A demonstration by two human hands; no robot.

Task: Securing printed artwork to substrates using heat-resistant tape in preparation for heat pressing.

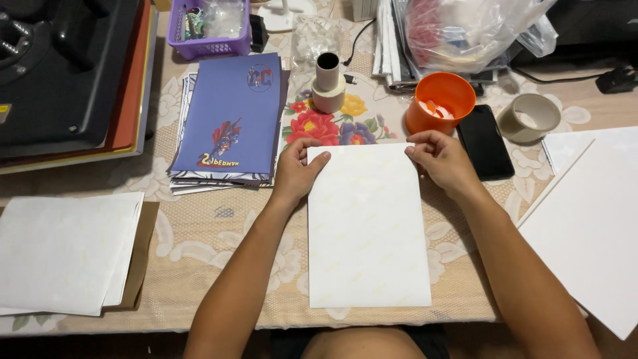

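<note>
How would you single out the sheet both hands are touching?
On the floral-patterned tablecloth, look at the centre, right before the person. The plain white rectangular paper sheet lies there, left hand and right hand at its top corners. Unlike the side stacks, it lies single.

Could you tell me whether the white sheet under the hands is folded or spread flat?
Spread flat: the white sheet lies unfolded on the table, all four edges showing.

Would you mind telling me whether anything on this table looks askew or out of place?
Nothing stands out. The white sheet lies flat and square to the table edge, with the left hand and right hand on its top corners.
</note>
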